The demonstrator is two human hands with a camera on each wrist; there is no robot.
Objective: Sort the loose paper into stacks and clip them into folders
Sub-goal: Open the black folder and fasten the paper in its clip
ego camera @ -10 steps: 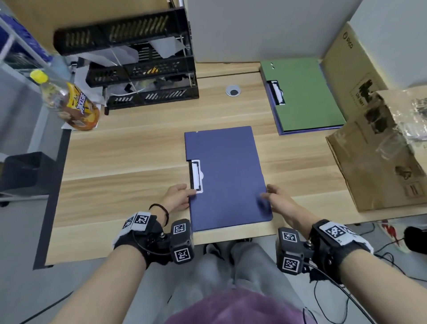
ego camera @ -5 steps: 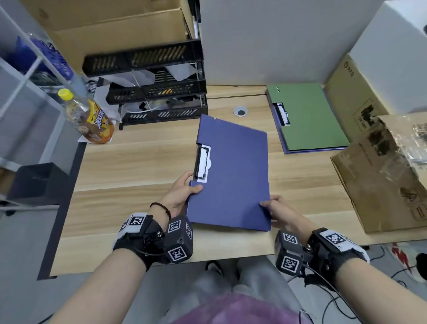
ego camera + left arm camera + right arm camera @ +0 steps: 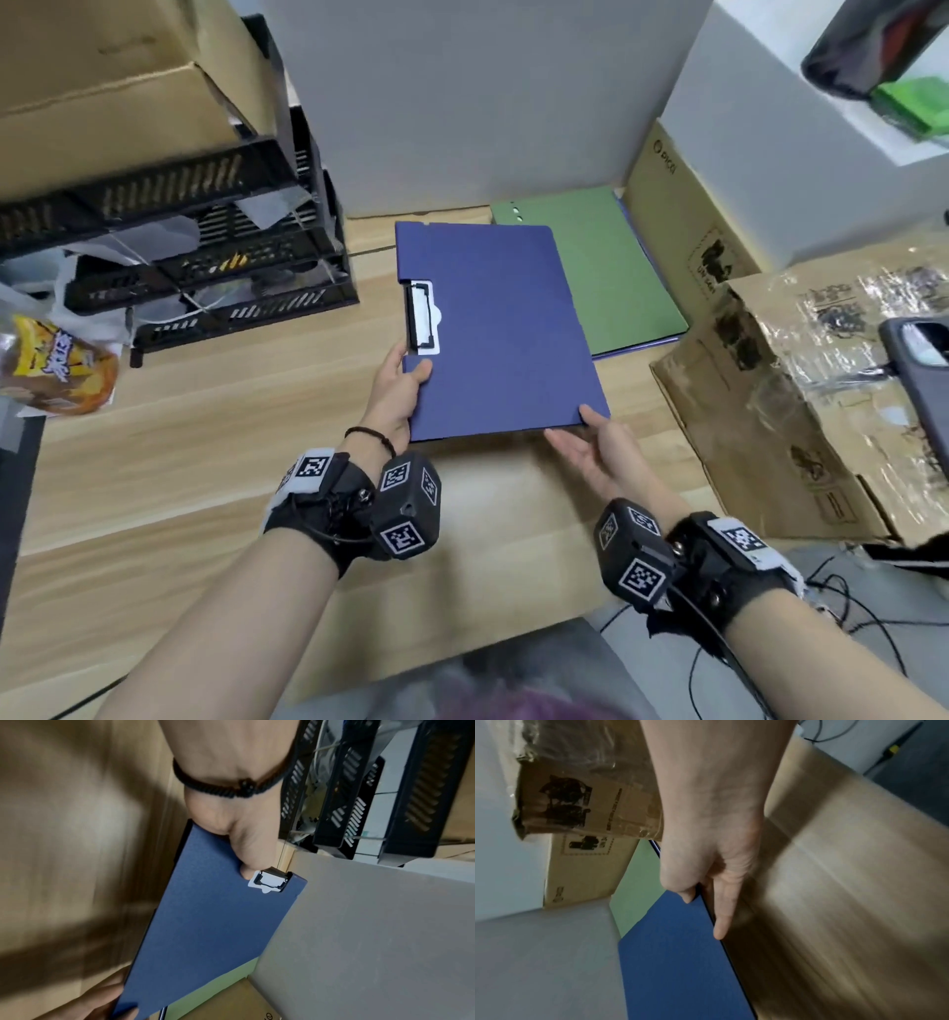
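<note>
A closed blue folder (image 3: 495,329) with a black and white clip (image 3: 422,319) on its left edge is held up off the wooden desk (image 3: 179,462), partly covering the green folder (image 3: 611,277) behind it. My left hand (image 3: 398,383) grips the folder's left edge just below the clip, thumb on top (image 3: 246,870). My right hand (image 3: 590,437) pinches the near right corner, thumb on the cover and fingers (image 3: 722,914) underneath. The blue folder (image 3: 680,953) hangs over the green folder (image 3: 639,886) in the right wrist view.
A black stacked paper tray (image 3: 195,267) with loose sheets stands at the back left, a bottle (image 3: 56,370) beside it. Cardboard boxes (image 3: 801,401) crowd the right side, with a phone (image 3: 919,360) on top. A grey partition (image 3: 462,103) closes the back.
Both hands have lifted the blue folder off the desk and carried it away from me toward the back right, over the green folder.
</note>
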